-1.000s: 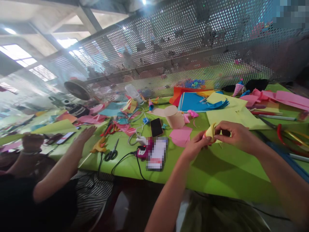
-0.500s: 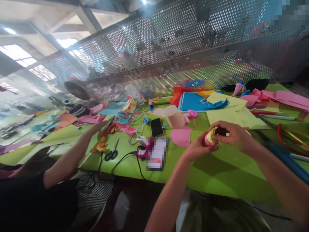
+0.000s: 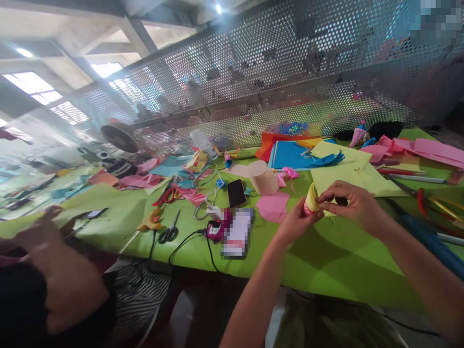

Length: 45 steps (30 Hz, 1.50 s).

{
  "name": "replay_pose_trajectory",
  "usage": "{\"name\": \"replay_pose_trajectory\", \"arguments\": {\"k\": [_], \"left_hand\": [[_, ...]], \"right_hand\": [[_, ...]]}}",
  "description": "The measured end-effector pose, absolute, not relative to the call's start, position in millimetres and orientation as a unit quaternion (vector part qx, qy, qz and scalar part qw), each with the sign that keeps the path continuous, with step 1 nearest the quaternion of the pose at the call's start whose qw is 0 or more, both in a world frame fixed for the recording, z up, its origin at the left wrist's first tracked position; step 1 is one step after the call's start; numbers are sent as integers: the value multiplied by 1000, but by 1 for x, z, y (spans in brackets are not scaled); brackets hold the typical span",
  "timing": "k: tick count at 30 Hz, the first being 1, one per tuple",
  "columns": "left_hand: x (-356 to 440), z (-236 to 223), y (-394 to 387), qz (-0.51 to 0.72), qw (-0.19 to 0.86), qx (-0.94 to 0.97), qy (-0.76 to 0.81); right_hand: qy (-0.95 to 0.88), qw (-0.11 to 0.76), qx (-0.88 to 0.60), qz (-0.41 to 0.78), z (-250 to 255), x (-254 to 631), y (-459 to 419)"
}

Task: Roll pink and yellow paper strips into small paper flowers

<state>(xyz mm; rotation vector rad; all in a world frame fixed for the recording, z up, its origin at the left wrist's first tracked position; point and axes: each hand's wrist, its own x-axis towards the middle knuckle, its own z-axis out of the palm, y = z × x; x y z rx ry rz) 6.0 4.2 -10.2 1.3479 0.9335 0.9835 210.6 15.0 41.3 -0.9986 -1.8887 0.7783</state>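
Both my hands meet over the green table [image 3: 326, 261], holding a small rolled yellow paper piece [image 3: 311, 198] with a pink end. My left hand [image 3: 297, 223] grips it from below with closed fingers. My right hand [image 3: 350, 203] pinches its top edge between thumb and fingers. A pink paper square [image 3: 272, 205] lies just left of my hands, and a large yellow sheet [image 3: 353, 175] lies behind them.
A beige paper roll [image 3: 261, 176], a black phone [image 3: 236, 192], scissors [image 3: 169, 231], a glue gun [image 3: 214, 228] with cables and several coloured sheets [image 3: 290, 152] lie on the table. A perforated metal screen [image 3: 290, 87] backs it. Another person's arm [image 3: 54, 275] is at the left.
The person at the left pulled the outstretched arm back from the table. My hands turned the yellow roll more upright and stayed in place. The view shifted slightly.
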Motion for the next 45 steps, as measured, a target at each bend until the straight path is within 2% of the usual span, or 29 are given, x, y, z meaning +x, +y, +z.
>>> {"name": "replay_pose_trajectory", "arguments": {"k": [8, 20, 28, 36, 45], "left_hand": [[7, -10, 3, 422, 605, 558, 380], [5, -15, 7, 424, 634, 539, 358], [6, -17, 7, 419, 627, 545, 367], [6, -16, 7, 422, 613, 544, 386], [8, -15, 6, 434, 614, 547, 368]], "right_hand": [[-797, 352, -388, 301, 38, 205, 16], [-800, 347, -370, 320, 42, 212, 19], [-810, 346, -392, 264, 39, 215, 20], [-772, 371, -419, 302, 47, 217, 15], [-786, 352, -393, 322, 43, 209, 15]]}}
